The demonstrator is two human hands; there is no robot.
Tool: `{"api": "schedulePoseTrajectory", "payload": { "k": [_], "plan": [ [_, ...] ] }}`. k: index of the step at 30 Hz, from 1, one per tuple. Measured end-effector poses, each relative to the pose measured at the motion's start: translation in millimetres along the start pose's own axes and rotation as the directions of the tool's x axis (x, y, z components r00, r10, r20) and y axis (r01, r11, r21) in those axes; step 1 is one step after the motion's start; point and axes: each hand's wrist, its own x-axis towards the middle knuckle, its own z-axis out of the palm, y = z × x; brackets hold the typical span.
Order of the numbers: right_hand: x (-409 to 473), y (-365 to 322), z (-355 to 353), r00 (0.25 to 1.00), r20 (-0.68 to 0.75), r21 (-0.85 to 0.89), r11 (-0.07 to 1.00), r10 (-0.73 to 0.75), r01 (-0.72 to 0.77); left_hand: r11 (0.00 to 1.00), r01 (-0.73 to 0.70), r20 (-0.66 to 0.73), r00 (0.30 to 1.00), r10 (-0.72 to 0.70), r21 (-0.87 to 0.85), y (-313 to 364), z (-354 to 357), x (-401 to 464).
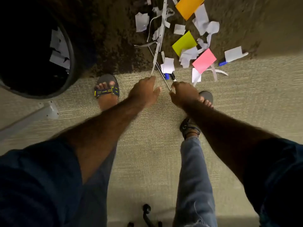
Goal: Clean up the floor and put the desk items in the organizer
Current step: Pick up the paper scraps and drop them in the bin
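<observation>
paper scraps (pixel 178 28): white, strewn on carpet | sticky pads: orange (pixel 189 6), yellow-green (pixel 184 42), pink (pixel 204 60), flat among scraps

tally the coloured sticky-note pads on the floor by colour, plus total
Orange sticky-note pad: 1
Yellow-green sticky-note pad: 1
Pink sticky-note pad: 1
Total: 3
All three lie among the torn white paper scraps, beyond both hands.

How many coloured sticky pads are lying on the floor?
3. The orange pad lies farthest away at the top, the yellow-green pad in the middle, the pink pad nearest the hands. White paper scraps may hide more.
</observation>
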Motion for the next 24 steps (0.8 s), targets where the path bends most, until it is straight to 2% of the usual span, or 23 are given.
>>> {"api": "schedulePoseTrajectory", "payload": {
  "k": [3,12,19,24],
  "plan": [
    [37,-4,11,0.999,-0.046,0.039,0.999,0.022,-0.020,0.996,0.049,-0.033,0.998,-0.052,-0.070,-14,11,31],
    [121,-7,39,0.984,-0.171,0.010,0.999,0.048,-0.047,0.969,0.080,-0.067,0.993,-0.098,-0.235,-44,55,94],
    [134,-13,51,0.946,-0.309,0.060,0.994,0.101,-0.087,0.885,0.106,-0.076,0.985,-0.157,-0.453,-44,68,125],
    [131,-6,52,0.933,-0.350,0.136,0.990,0.077,-0.031,0.885,0.115,-0.117,0.976,-0.186,-0.452,-33,64,140]
  ]
}}
